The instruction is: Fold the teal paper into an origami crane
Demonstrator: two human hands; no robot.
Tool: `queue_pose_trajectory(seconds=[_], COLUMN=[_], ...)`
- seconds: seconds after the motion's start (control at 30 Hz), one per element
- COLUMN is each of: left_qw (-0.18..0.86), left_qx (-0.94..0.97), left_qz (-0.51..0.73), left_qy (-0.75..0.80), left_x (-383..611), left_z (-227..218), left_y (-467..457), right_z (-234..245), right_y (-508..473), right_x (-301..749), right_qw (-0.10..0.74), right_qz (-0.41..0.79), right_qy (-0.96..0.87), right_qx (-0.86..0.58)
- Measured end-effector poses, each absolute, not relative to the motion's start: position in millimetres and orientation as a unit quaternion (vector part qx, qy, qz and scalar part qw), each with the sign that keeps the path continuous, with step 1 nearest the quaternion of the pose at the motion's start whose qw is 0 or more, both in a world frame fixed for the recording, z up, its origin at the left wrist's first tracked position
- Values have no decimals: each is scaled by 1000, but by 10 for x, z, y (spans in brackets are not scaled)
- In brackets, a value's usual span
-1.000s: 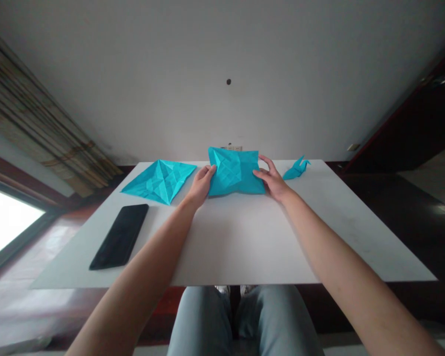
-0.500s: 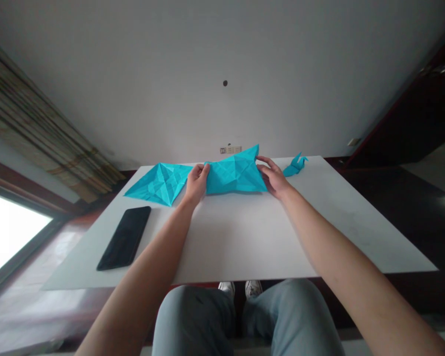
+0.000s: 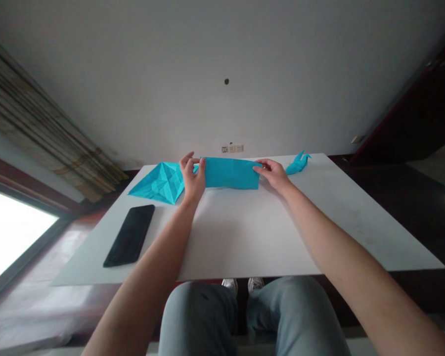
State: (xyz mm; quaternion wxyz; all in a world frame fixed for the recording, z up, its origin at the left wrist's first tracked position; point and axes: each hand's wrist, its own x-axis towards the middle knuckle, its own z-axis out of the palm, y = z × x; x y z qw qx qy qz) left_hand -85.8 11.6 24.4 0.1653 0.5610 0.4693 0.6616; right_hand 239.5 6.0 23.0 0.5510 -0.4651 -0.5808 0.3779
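Left hand (image 3: 193, 179) and right hand (image 3: 274, 175) are well apart, pinching opposite ends of a folded blue strip (image 3: 230, 173), close to the far edge of the surface (image 3: 230, 237), loads of room nearside

Turquoise paper strip (image 3: 230, 173), nearly plain; turquoise sheet (image 3: 159, 183) patterned with a radiating star of creases (facets alternate lighter and darker); small turquoise paper figure (image 3: 298, 165); black phone (image 3: 129, 236); white tabletop (image 3: 237, 237), apparently faintly grey-tinged.
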Motion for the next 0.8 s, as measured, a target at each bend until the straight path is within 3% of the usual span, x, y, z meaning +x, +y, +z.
queue_pose_trajectory(seconds=[0.13,0.27,0.5,0.63,0.8], left_qw=[187,142,120,166,249], left_qx=[553,562,737,715,640], left_qz=[671,665,510,520,582], left_qy=[457,471,427,437,436], left_x=[-821,-746,-542,-506,-537], left_z=[338,455,622,636,621], left_y=[23,-154,-405,-389,-280], right_z=[293,425,679,731,646], right_y=[78,57,-171,-236,-141], right_x=[2403,2364,2236,2181,2192], right_qw=[580,630,622,600,638], right_qz=[319,294,220,228,291], right_qy=[-571,-561,-641,-659,-599], right_qx=[-486,-449,-391,-393,-386])
